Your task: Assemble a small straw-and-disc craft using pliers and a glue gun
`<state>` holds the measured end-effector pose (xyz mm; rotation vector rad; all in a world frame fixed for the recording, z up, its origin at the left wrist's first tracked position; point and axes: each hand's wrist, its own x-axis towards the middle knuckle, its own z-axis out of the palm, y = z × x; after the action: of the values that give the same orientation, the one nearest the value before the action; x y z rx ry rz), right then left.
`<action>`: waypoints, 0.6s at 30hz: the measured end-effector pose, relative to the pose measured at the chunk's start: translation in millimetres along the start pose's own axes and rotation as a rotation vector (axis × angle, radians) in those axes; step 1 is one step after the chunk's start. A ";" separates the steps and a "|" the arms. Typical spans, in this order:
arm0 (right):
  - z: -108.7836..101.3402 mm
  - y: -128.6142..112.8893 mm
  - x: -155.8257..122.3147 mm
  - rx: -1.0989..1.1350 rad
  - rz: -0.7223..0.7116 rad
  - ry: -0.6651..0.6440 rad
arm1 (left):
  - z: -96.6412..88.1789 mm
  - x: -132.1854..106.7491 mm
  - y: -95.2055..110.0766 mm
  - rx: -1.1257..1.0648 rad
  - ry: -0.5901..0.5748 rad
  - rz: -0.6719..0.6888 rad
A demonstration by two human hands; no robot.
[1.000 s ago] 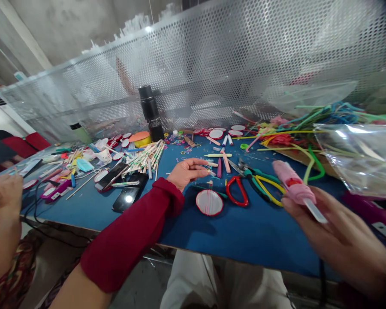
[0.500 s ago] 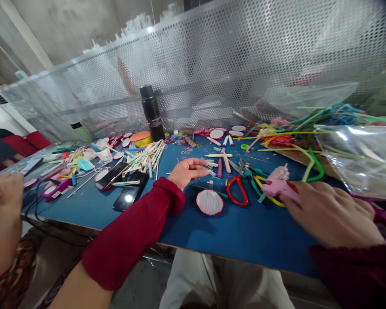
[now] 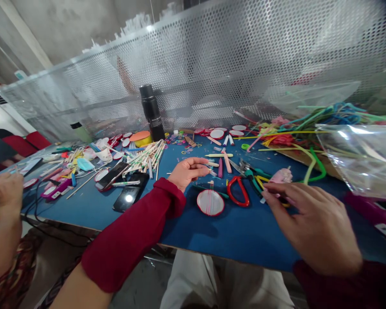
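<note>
My left hand point(image 3: 187, 171), in a dark red sleeve, rests on the blue table point(image 3: 244, 236) with thumb and forefinger pinched on a thin pale stick point(image 3: 211, 165). My right hand point(image 3: 310, 221) hovers low with its fingers stretched out, the fingertips at a pink glue-gun-like tool point(image 3: 281, 176) that lies on the table. Between the hands lie a red-rimmed white disc point(image 3: 209, 202), red-handled scissors point(image 3: 238, 191) and green-and-yellow pliers point(image 3: 254, 177).
A black flask point(image 3: 152, 112) stands at the back before a perforated metal screen point(image 3: 228, 64). Two phones point(image 3: 130, 193), a heap of sticks point(image 3: 148, 156), coloured tubes point(image 3: 309, 124) and a clear bag point(image 3: 360, 159) crowd the table. Another person's hand point(image 3: 4, 191) works at far left.
My right hand brought the pink tool down from the air, laid it on the table by the pliers, and its fingers opened. My left hand barely moved.
</note>
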<state>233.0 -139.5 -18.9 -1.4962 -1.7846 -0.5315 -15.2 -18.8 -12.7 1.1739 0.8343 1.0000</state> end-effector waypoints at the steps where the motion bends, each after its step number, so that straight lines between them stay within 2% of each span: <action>1: 1.8 -4.0 0.8 0.027 -0.005 -0.013 | 0.4 -0.3 0.4 0.000 0.006 0.004; 5: 9.0 -18.4 0.0 0.079 -0.016 -0.039 | 2.4 -1.6 4.1 0.012 0.060 0.045; 8: 14.0 -34.1 -6.4 0.097 -0.050 -0.109 | 3.6 -2.5 7.9 0.017 0.118 0.077; 11: 19.2 -56.0 -15.4 -0.014 -0.014 -0.185 | 3.2 -2.4 9.8 0.021 0.162 0.096; 15: 25.4 -81.5 -21.4 -0.120 0.005 -0.174 | 1.5 -1.3 9.1 0.017 0.160 0.112; 18: 27.5 -87.1 -19.5 -0.092 0.013 -0.149 | 1.2 -1.3 9.3 0.019 0.147 0.098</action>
<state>142.7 -153.1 -39.1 -1.6477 -1.8846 -0.5132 -16.2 -19.6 -3.3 1.1770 0.9100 1.1723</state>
